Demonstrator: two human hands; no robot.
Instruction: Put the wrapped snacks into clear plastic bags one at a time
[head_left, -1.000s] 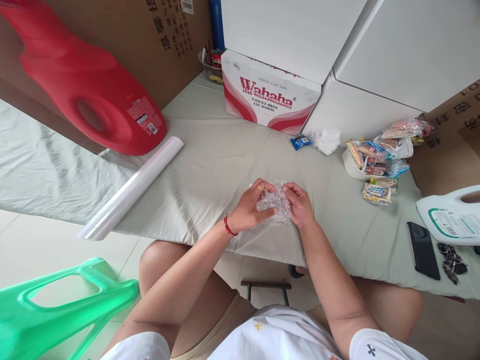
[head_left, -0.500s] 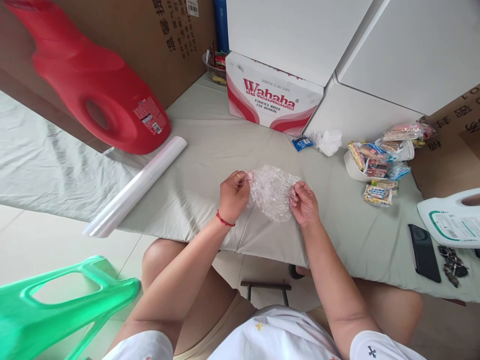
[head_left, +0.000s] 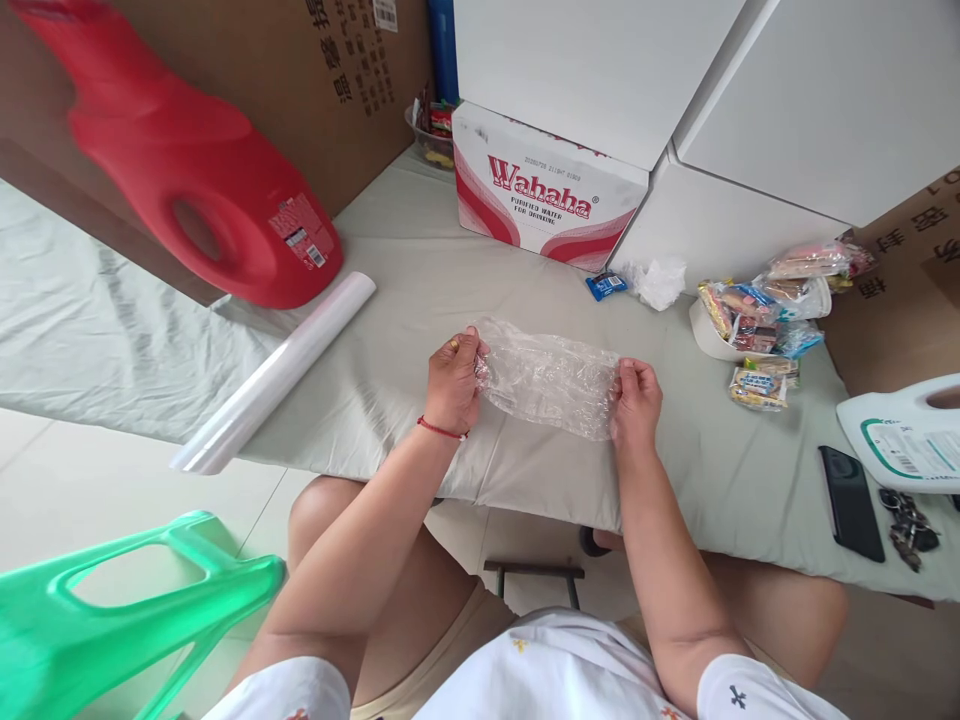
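A crinkled sheet of clear plastic film (head_left: 551,380) stretches between my two hands over the front of the cloth-covered table (head_left: 420,260). My left hand (head_left: 454,378), with a red bracelet at the wrist, is closed on the film's left end. The right end is pinched in my right hand (head_left: 636,398). Left of my hands lies a roll of clear film (head_left: 277,375), one end sticking out past the table's front edge.
A red jug (head_left: 217,180) lies at the left, near a Wahaha carton (head_left: 547,190). Right are a snack tub (head_left: 712,335), crumpled plastic (head_left: 660,284), a small blue packet (head_left: 606,286), a phone (head_left: 851,503), keys (head_left: 909,525) and a white jug (head_left: 911,440). A green plastic stool (head_left: 112,620) stands lower left.
My hands have moved apart, left hand leftward and right hand rightward. The film between them has gone from a bunched, crumpled shape to a longer, flatter strip.
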